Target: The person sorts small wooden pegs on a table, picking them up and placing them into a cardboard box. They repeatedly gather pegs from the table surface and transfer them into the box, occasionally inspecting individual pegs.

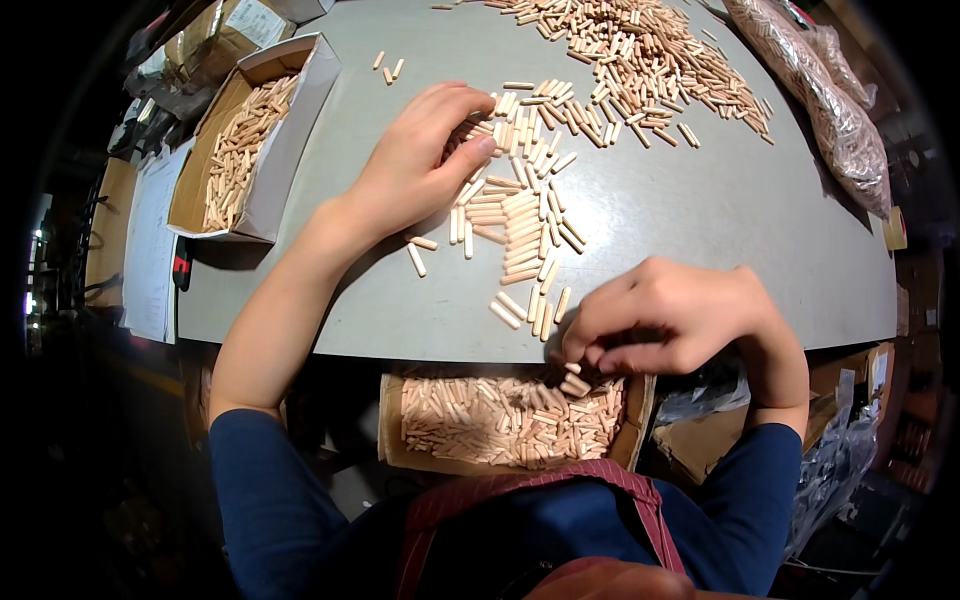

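Note:
Small wooden dowels (522, 235) lie in a loose strip down the middle of the grey table. At the upper end of this strip, my left hand (425, 150) is curled round several dowels, which show between its thumb and fingers. By the table's near edge is my right hand (680, 315), its fingers bent with a gap between thumb and forefinger. Just below its fingertips are a few dowels (574, 382), apparently loose and partly blurred. They are above an open cardboard box (392, 420) full of dowels, below the table edge.
A large heap of dowels (640, 55) covers the far part of the table (700, 220). To the left stands a white box (290, 165) part-filled with dowels. Clear plastic bags (815, 100) of dowels lie along the right edge. A red and black tool (182, 265) sits at the left edge.

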Demonstrator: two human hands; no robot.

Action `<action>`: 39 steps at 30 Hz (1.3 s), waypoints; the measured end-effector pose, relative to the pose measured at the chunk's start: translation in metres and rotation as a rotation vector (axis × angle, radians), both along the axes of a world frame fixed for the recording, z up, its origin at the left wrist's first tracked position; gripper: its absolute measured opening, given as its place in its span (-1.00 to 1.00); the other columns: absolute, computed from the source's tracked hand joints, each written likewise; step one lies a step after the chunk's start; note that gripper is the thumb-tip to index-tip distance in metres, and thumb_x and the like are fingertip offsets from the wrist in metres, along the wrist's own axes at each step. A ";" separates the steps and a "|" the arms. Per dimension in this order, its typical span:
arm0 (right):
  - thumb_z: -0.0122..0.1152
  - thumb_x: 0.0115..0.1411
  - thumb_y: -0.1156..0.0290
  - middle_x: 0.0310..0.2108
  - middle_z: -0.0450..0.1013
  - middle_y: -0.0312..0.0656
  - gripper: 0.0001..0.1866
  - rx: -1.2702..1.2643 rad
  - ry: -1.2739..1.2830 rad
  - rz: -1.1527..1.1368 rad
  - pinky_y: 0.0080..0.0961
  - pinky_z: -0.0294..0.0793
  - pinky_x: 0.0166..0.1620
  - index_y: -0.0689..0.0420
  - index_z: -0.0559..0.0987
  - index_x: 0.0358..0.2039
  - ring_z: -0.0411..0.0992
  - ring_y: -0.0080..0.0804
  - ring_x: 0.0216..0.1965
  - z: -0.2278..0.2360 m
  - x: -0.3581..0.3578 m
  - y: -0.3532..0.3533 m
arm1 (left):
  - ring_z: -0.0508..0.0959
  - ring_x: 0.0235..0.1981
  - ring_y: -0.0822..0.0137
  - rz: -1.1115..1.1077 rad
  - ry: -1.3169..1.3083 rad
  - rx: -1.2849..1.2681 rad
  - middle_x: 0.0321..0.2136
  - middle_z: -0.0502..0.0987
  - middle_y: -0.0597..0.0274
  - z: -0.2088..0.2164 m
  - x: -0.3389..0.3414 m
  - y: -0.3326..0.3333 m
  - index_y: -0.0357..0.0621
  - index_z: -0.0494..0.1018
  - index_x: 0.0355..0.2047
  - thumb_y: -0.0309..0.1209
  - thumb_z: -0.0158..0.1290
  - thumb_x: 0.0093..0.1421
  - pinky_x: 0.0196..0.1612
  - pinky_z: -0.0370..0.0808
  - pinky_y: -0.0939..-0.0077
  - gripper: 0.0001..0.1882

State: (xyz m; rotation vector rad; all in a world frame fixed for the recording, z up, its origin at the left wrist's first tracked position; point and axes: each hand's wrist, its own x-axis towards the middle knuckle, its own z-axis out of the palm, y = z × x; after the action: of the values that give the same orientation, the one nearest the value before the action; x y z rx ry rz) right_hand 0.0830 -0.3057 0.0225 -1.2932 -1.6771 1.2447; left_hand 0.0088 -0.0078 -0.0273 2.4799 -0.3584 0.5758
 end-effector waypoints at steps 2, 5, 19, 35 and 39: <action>0.24 0.17 0.56 -0.16 0.59 0.03 -0.61 0.122 -0.069 -0.271 -0.24 0.60 -0.07 0.25 0.60 0.04 0.60 -0.04 -0.17 -0.003 0.006 0.000 | 0.46 0.28 -0.03 0.001 0.012 0.007 0.13 0.54 -0.08 0.000 -0.001 0.000 -0.25 0.47 0.17 -0.30 0.12 0.41 0.31 0.38 0.19 -0.59; 0.21 0.30 0.50 -0.09 0.59 0.00 -0.67 0.323 -0.288 -0.657 -0.28 0.59 -0.01 0.25 0.60 0.07 0.61 -0.12 -0.12 -0.013 0.016 0.006 | 0.48 0.22 -0.06 0.005 -0.016 -0.005 0.11 0.53 -0.11 -0.001 0.000 0.000 -0.30 0.46 0.15 -0.29 0.12 0.39 0.28 0.39 0.17 -0.58; 0.32 0.31 0.34 0.10 0.53 -0.09 -0.52 0.144 0.181 -0.411 -0.37 0.40 0.23 0.32 0.54 0.17 0.46 -0.34 0.12 -0.020 0.011 0.018 | 0.48 0.24 -0.06 0.033 0.042 -0.086 0.17 0.50 -0.09 -0.001 -0.002 0.001 -0.24 0.45 0.16 -0.30 0.09 0.41 0.26 0.41 0.22 -0.60; 0.40 0.22 0.31 -0.05 0.59 -0.14 -0.62 0.176 0.087 -0.436 -0.42 0.46 0.07 0.28 0.65 -0.02 0.49 -0.39 -0.06 -0.022 0.017 0.019 | 0.48 0.16 0.11 -0.328 0.027 0.064 -0.14 0.57 0.28 0.021 -0.005 0.013 -0.16 0.56 -0.42 -0.45 0.31 0.11 0.18 0.44 0.21 -0.87; 0.38 0.23 0.34 -0.05 0.59 -0.12 -0.64 0.169 0.074 -0.437 -0.38 0.47 0.12 0.29 0.65 -0.04 0.52 -0.34 -0.01 -0.021 0.016 0.019 | 0.50 0.14 0.11 -0.313 0.004 0.057 -0.18 0.59 0.28 0.020 -0.003 0.013 -0.16 0.57 -0.41 -0.45 0.29 0.14 0.17 0.46 0.23 -0.89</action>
State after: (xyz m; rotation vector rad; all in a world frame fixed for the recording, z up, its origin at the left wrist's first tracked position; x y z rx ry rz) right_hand 0.0995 -0.2866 0.0020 -1.3948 -1.3223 0.8614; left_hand 0.0053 0.0056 -0.0076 2.4112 -0.7534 0.4348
